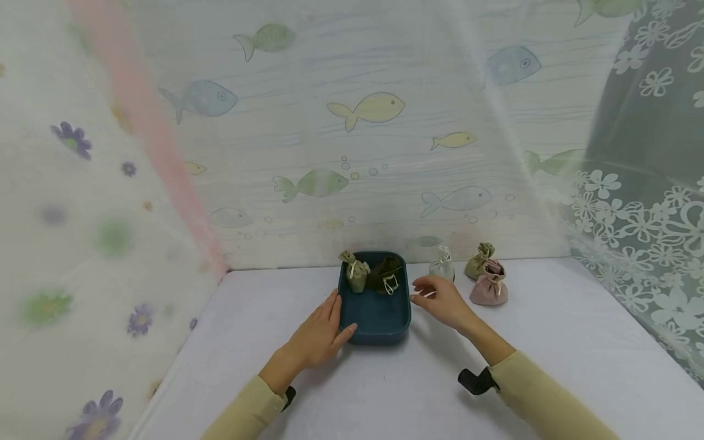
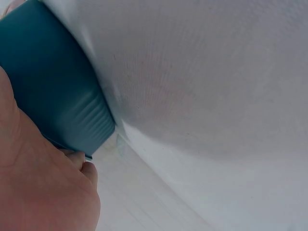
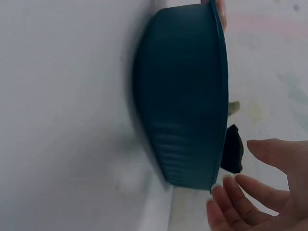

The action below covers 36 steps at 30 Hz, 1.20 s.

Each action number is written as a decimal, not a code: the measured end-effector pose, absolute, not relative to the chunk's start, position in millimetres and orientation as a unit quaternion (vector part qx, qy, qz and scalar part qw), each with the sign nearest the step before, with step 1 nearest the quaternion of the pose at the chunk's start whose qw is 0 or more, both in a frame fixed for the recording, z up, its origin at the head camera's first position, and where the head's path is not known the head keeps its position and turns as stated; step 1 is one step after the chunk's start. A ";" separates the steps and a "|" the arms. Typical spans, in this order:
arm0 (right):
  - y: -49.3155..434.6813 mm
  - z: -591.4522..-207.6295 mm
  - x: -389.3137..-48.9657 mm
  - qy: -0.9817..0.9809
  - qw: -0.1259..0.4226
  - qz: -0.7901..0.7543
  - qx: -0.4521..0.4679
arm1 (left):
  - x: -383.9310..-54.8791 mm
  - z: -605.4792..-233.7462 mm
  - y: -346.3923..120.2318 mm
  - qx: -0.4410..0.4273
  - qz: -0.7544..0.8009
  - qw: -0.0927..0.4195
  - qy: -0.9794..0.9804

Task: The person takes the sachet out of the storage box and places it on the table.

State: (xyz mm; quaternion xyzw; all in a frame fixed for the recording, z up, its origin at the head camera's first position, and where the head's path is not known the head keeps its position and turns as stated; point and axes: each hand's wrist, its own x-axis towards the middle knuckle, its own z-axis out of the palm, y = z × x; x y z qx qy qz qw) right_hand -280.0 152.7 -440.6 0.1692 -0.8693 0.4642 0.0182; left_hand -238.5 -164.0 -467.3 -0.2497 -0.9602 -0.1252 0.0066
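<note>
Deep teal rectangular plastic tray (image 1: 379,321), rounded corners, standing on the white cloth-covered desk (image 1: 385,391) near the fish-print backdrop. Contents: one olive-green drawstring cloth pouch (image 1: 355,273), upright at the far left corner; one dark brown drawstring pouch (image 1: 385,275) beside it, slumped against the far wall.

Left hand (image 1: 319,336): flat against the tray's left outer wall, fingers straight and together, thumb at the near corner.

Right hand (image 1: 442,300): hovering just right of the tray, fingers loosely spread, holding nothing.

Outside the tray, to the right: pale grey pouch (image 1: 442,266), khaki pouch (image 1: 480,260), dusty pink pouch (image 1: 489,285).
</note>
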 end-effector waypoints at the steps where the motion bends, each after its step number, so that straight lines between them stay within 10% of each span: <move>1: 148.6 -441.5 -281.2 -0.868 0.023 0.465 0.171 | -238.3 -468.5 -164.4 -0.250 -0.129 0.007 -0.960; 29: 98.2 -428.3 -336.2 -0.877 -0.033 0.460 0.136 | -234.7 -460.9 -161.7 -0.239 -0.111 -0.008 -0.965; 36: 97.5 -440.3 -350.7 -0.896 0.027 0.421 0.139 | -239.8 -470.2 -164.1 -0.244 -0.111 0.005 -0.963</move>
